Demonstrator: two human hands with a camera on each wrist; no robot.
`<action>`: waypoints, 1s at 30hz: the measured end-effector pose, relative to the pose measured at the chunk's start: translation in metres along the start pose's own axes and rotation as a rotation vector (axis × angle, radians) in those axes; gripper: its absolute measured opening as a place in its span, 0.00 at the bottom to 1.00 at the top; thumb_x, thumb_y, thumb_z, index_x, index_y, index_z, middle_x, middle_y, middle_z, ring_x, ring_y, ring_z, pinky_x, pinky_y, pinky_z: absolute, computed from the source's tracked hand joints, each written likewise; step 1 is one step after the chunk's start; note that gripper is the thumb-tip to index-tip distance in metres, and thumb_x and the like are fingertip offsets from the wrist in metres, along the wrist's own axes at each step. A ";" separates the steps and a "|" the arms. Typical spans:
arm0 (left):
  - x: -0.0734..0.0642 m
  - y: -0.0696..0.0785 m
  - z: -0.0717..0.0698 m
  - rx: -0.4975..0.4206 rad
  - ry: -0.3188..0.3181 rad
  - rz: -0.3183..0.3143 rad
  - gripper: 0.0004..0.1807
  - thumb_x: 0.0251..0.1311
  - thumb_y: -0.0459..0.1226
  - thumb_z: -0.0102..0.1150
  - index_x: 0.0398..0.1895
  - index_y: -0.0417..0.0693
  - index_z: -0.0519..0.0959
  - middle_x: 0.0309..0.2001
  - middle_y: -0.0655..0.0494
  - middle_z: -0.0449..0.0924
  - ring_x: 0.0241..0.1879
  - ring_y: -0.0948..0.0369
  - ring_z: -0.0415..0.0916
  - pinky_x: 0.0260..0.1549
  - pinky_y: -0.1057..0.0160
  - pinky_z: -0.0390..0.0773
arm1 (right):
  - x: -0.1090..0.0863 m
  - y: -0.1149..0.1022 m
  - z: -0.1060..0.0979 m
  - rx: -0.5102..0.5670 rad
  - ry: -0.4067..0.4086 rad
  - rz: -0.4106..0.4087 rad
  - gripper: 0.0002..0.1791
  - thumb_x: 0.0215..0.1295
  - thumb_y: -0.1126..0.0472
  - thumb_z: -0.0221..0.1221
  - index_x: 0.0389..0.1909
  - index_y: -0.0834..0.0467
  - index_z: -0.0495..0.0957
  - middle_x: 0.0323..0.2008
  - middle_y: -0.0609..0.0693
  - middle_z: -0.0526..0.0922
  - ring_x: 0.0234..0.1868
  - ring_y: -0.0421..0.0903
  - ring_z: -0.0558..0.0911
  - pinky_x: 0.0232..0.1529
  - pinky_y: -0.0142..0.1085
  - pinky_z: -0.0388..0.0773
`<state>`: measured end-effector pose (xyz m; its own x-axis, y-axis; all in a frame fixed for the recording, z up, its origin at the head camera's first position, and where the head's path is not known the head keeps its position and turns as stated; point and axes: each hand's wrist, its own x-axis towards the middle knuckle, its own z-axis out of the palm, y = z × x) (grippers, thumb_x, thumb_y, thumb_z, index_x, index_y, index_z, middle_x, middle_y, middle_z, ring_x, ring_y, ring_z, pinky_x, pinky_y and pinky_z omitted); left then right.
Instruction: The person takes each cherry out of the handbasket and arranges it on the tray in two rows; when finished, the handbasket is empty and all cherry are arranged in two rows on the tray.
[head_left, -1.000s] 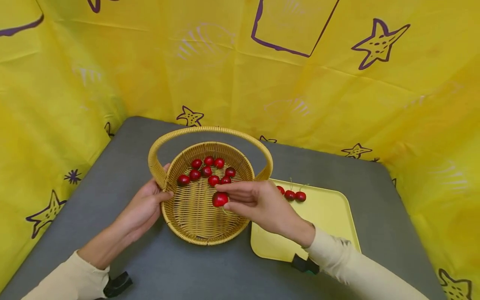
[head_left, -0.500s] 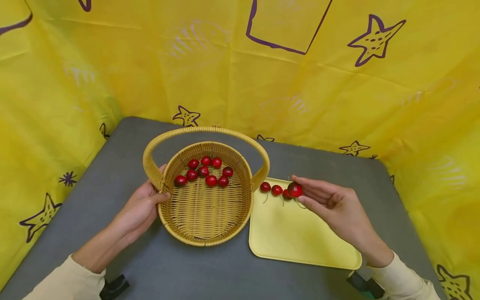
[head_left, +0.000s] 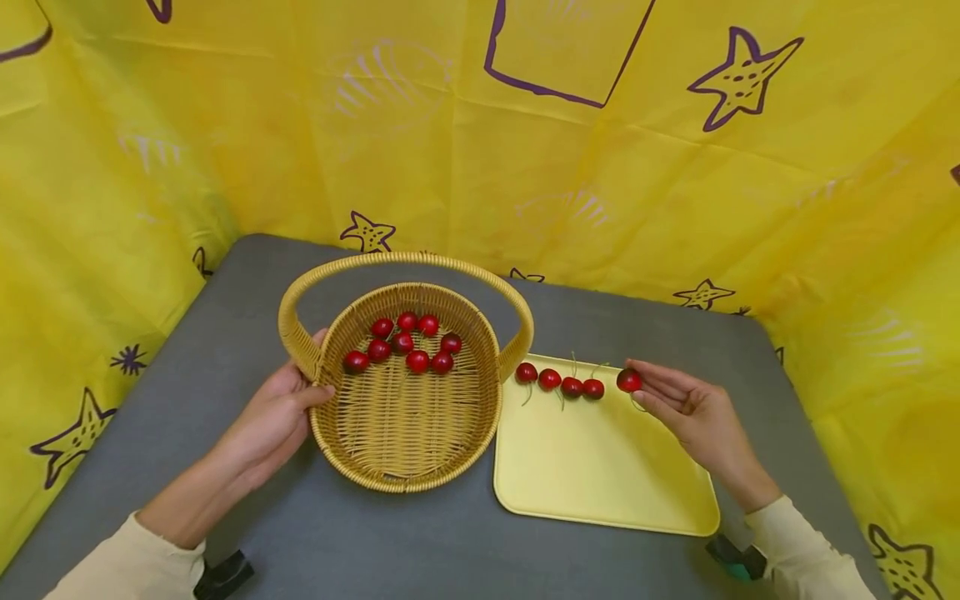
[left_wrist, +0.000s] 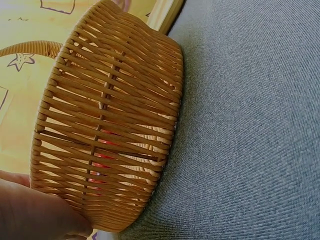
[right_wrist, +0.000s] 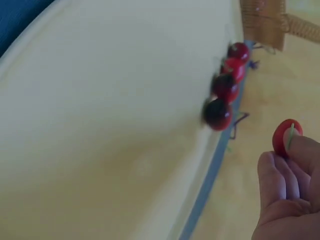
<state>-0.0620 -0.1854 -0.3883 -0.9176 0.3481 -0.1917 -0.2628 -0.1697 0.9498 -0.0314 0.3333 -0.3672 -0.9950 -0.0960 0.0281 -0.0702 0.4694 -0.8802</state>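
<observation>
My left hand [head_left: 277, 408] grips the left side of a round wicker basket [head_left: 408, 479], thumb over its rim. Inside, toward the far side, lie several red cherries [head_left: 417, 361]. Seen by the left wrist camera, the basket's woven wall [left_wrist: 105, 115] fills much of the view, with red showing through the gaps. My right hand [head_left: 697, 417] pinches one cherry [head_left: 628, 380] between thumb and fingertips, over the far right corner of a yellow tray [head_left: 600, 475]. The held cherry [right_wrist: 286, 137] has a green stem. A row of several cherries [head_left: 572, 387] lies along the tray's far edge.
The basket's tall arched handle [head_left: 405, 258] rises over its far side. The tray sits close to the basket's right on a grey table [head_left: 360, 542]. Yellow cloth [head_left: 465, 167] with starfish drawings hangs behind the table and along both sides.
My right hand has carried its cherry from over the basket to the right, past the row on the tray to the far right corner. The left hand keeps its grip on the basket.
</observation>
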 end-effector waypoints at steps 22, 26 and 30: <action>-0.002 -0.004 0.000 -0.011 -0.004 0.000 0.48 0.74 0.21 0.39 0.87 0.49 0.28 0.87 0.58 0.25 0.84 0.56 0.28 0.81 0.54 0.39 | 0.016 0.057 0.003 -0.049 -0.090 0.072 0.26 0.72 0.65 0.66 0.70 0.61 0.78 0.65 0.62 0.82 0.59 0.38 0.85 0.53 0.27 0.81; -0.001 -0.003 0.000 -0.007 0.000 0.002 0.48 0.74 0.21 0.39 0.87 0.50 0.27 0.87 0.60 0.24 0.84 0.57 0.28 0.81 0.54 0.39 | 0.018 0.058 0.002 -0.044 -0.091 0.076 0.26 0.72 0.66 0.66 0.70 0.62 0.78 0.65 0.62 0.81 0.60 0.39 0.85 0.53 0.28 0.81; 0.000 -0.002 -0.001 -0.002 0.005 0.001 0.48 0.74 0.22 0.40 0.87 0.52 0.28 0.87 0.61 0.24 0.84 0.57 0.27 0.81 0.53 0.38 | 0.021 0.060 0.002 -0.050 -0.096 0.070 0.26 0.72 0.66 0.66 0.70 0.61 0.78 0.65 0.62 0.82 0.60 0.41 0.85 0.53 0.28 0.81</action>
<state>-0.0613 -0.1857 -0.3903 -0.9193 0.3435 -0.1922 -0.2626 -0.1717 0.9495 -0.0561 0.3576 -0.4205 -0.9864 -0.1437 -0.0798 -0.0068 0.5209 -0.8536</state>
